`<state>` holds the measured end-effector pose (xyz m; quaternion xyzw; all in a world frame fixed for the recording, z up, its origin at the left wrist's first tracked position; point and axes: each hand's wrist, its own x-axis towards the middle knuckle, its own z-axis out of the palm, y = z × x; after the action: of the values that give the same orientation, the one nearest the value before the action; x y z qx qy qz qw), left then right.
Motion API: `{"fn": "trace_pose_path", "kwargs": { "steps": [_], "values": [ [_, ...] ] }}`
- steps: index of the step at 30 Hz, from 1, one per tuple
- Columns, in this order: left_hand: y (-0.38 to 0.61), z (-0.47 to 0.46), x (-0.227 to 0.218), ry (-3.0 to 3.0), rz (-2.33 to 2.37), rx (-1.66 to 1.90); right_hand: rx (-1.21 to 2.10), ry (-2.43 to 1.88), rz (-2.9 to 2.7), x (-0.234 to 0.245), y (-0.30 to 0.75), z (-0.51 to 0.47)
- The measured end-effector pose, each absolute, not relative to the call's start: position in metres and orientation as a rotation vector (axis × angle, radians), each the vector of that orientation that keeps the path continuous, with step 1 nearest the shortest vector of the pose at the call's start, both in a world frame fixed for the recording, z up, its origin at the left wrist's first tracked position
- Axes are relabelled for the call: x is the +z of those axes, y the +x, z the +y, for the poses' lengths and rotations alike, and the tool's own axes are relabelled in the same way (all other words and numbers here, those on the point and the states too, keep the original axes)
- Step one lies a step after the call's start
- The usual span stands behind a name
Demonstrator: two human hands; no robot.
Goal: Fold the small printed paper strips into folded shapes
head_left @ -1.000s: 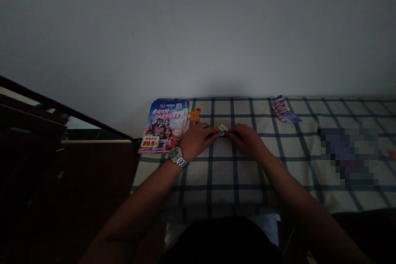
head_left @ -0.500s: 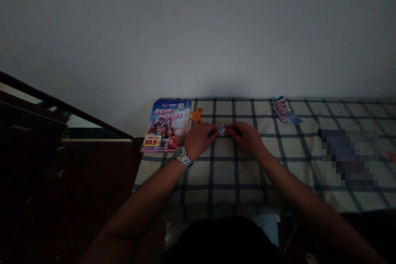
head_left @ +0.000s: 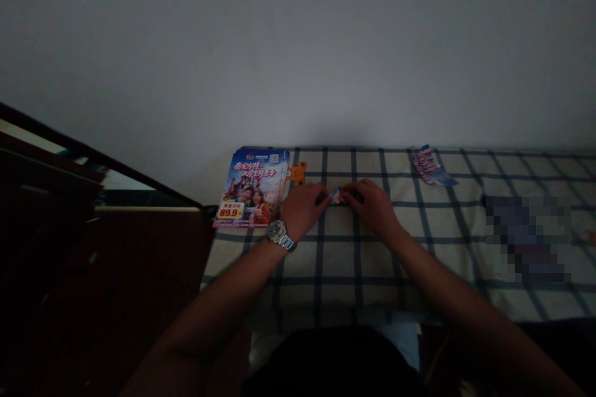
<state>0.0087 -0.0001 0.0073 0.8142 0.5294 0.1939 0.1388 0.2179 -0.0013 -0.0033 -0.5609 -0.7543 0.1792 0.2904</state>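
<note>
The left hand (head_left: pixel 305 208) and right hand (head_left: pixel 370 205) each pinch one end of a small folded paper (head_left: pixel 335 195), glossy and printed blue and white, located between the fingertips over the tablecloth (head_left: pixel 338 254). The tablecloth is woven-looking fabric, pale with dark checks, creased toward the right. A flat, rectangular stack of leaflets (head_left: pixel 255 183) lies left of the hands, beside a flat orange bear-shaped piece (head_left: pixel 297 173). A metal-link watch (head_left: pixel 280 236) circles the left wrist. One second earlier, the folded paper showed a whitish face; printed colour now shows there.
</note>
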Motion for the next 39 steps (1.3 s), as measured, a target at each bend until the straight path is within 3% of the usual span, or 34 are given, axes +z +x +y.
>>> {"fn": "trace_pose_path", "kwargs": {
  "steps": [39],
  "values": [
    [0.0072, 0.0001, 0.0020, 2.426, 1.403, 0.595, 0.457, -1.395, -2.145, -0.0057, 0.2146, 0.0034]
  ]
}}
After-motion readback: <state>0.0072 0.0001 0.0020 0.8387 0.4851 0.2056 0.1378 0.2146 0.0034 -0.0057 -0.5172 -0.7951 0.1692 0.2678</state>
